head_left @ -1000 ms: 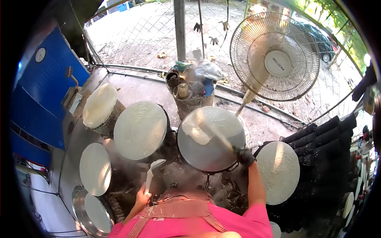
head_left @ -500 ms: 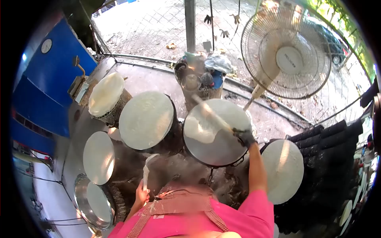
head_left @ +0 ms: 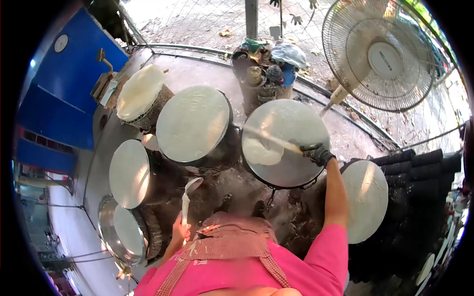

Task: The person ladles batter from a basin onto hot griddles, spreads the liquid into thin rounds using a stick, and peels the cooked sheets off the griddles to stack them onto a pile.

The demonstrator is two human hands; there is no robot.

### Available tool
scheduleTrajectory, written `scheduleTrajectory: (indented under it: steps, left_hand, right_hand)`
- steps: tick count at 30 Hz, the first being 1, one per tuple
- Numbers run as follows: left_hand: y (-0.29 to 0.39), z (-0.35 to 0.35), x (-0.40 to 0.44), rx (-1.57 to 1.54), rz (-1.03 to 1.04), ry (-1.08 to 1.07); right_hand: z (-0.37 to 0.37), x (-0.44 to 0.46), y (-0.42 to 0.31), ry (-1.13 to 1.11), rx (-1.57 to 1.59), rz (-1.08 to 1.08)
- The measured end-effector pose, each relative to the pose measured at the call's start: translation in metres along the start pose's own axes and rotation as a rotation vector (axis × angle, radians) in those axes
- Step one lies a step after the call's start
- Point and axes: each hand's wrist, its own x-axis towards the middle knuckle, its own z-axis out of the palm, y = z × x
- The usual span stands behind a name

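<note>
My right hand [head_left: 318, 154], in a dark glove, is closed around a long pale wooden stick [head_left: 271, 137]. The stick reaches leftward across a round griddle [head_left: 296, 175], its far end near the left rim. A thick patch of white batter [head_left: 261, 152] lies on the griddle's left half, just below the stick; a thinner pale layer covers the area above. Low at the left, my bare left hand [head_left: 180, 231] grips the whitish, wrapped-looking handle of a ladle [head_left: 186, 200]. The ladle points up, away from the griddle.
More round pale-topped griddles stand left, one at far left [head_left: 129, 173] and a larger one [head_left: 193, 124], with another [head_left: 365, 202] at right. A standing fan [head_left: 385, 59] is beyond the griddle. Dark stacked rolls [head_left: 414, 182] line the right side. A cluttered bin [head_left: 269, 81] stands ahead.
My view has tilted, so the griddles sit higher and further right. The stick lies at a flatter angle across the griddle. Both hands keep their holds.
</note>
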Motion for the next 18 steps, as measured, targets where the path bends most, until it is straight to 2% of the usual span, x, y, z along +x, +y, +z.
scheduleTrajectory:
  steps: [2,3,5,7,8,10,12,13,16,18]
  left_hand:
    - [-0.012,-0.022,0.009,-0.055,0.054,-0.056]
    - [-0.006,-0.026,0.006,-0.022,0.060,-0.066]
    - [0.004,-0.039,0.006,0.115,0.111,-0.081]
    - [-0.009,-0.066,0.033,0.176,0.168,-0.128]
    - [0.006,-0.070,0.030,0.150,0.071,-0.139]
    - [0.005,-0.090,0.050,0.175,0.097,-0.214]
    - [0.008,-0.108,0.065,0.275,0.065,-0.239]
    - [0.013,-0.119,0.067,0.204,-0.033,-0.283]
    - [0.024,-0.143,0.056,0.152,-0.033,-0.458]
    - [0.027,-0.152,0.044,0.072,-0.064,-0.507]
  right_hand:
    - [-0.001,-0.007,0.026,-0.102,-0.433,0.182]
    - [-0.008,-0.024,0.043,-0.118,-0.517,0.244]
    - [-0.017,-0.094,0.084,-0.024,-0.491,0.321]
    - [-0.009,-0.174,0.114,0.181,-0.399,0.357]
    - [0.012,-0.213,0.128,0.328,-0.337,0.346]
    - [0.079,-0.256,0.143,0.621,-0.250,0.275]
    - [0.175,-0.249,0.153,0.840,-0.250,0.194]
    - [0.225,-0.227,0.155,0.893,-0.290,0.173]
    - [0.345,-0.142,0.146,0.931,-0.444,0.115]
    - [0.379,-0.101,0.127,0.906,-0.537,0.073]
